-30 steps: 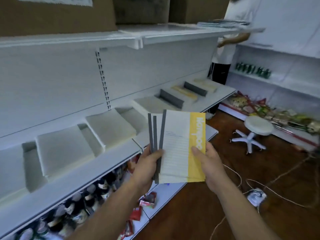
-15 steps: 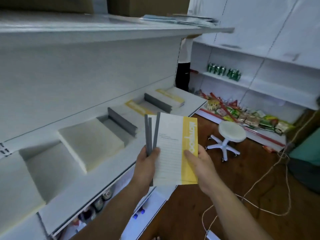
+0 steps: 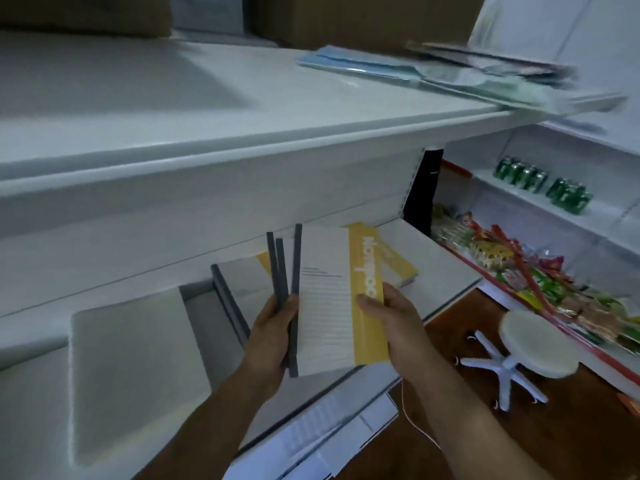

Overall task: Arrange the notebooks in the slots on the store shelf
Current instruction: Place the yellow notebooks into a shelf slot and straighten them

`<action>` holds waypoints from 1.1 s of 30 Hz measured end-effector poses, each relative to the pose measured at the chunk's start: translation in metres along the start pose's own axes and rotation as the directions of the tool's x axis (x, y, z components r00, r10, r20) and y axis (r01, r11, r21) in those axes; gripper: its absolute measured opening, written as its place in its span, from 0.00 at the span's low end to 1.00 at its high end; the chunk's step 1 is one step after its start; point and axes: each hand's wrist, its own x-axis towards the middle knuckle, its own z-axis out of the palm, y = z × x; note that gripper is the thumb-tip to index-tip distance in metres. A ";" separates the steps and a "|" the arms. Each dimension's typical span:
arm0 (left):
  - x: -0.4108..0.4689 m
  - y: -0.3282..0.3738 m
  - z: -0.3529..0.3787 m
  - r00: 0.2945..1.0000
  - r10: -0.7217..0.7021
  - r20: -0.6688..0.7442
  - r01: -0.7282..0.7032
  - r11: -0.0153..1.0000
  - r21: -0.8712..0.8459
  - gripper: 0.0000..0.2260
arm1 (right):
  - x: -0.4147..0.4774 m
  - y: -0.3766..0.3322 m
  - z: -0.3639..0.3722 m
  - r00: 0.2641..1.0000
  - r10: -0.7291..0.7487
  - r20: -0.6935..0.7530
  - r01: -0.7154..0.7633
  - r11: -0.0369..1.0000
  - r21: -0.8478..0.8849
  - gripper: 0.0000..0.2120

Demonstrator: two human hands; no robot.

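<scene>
White and bare, the padded slot at the left of the store shelf looks like the next place to fill. Just right of it, a slot already carries stocked copies lying on the slope, grey spines to the left. In front of these the left hand grips a fan of notebooks by their lower halves, thumb across the spines, so they stand upright in the air, clear of the shelf. The right hand pinches the front notebook at its yellow band, thumb on the cover; the fingers behind are hidden. Further right a yellow-edged stack fills another slot.

The step seems to be peeling off that front copy. It should go best with the left hand clamped firm so the others cannot slide, the right drawing the copy sideways, then laying it flat on the slope, spine matching its neighbours, square against the slot's lower edge.
</scene>
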 end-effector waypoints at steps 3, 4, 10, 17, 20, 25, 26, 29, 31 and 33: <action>0.007 0.005 -0.003 0.974 0.093 -0.206 -0.088 0.996 0.035 0.07 | 0.035 -0.005 0.016 0.984 -0.010 0.180 0.026 0.996 -0.088 0.15; 0.008 0.005 -0.001 0.957 0.124 -0.261 -0.111 0.992 0.063 0.06 | 0.045 -0.006 0.020 0.974 -0.006 0.227 0.032 0.993 -0.115 0.16; 0.011 0.009 0.025 0.866 0.261 -0.427 -0.218 0.965 0.148 0.08 | 0.089 -0.013 0.011 0.945 0.050 0.322 0.004 0.986 -0.165 0.11; -0.002 0.001 0.038 0.832 0.185 -0.523 -0.161 0.983 0.090 0.09 | 0.106 -0.005 -0.003 0.924 0.081 0.375 -0.034 0.991 -0.130 0.10; -0.011 -0.001 0.031 0.816 0.185 -0.547 -0.149 0.983 0.110 0.09 | 0.104 0.000 0.003 0.914 0.119 0.388 -0.064 0.986 -0.153 0.09; -0.031 0.012 -0.006 0.655 0.290 -0.697 -0.253 0.954 0.159 0.06 | 0.102 -0.003 0.013 0.932 0.099 0.347 -0.056 0.990 -0.132 0.08; -0.037 0.016 -0.017 0.617 0.282 -0.735 -0.282 0.951 0.128 0.05 | 0.104 -0.003 0.015 0.941 0.083 0.327 -0.043 0.991 -0.126 0.08; -0.057 0.024 -0.044 0.558 0.260 -0.788 -0.351 0.934 0.060 0.09 | 0.112 0.003 0.033 0.946 -0.001 0.324 0.112 0.939 -0.325 0.06; -0.067 0.026 -0.058 0.549 0.245 -0.799 -0.367 0.930 0.033 0.11 | 0.114 0.014 0.049 0.936 -0.028 0.351 0.217 0.831 -0.512 0.09; -0.075 0.028 -0.067 0.543 0.223 -0.809 -0.379 0.925 0.000 0.10 | 0.112 0.028 0.060 0.925 -0.058 0.375 0.298 0.723 -0.624 0.11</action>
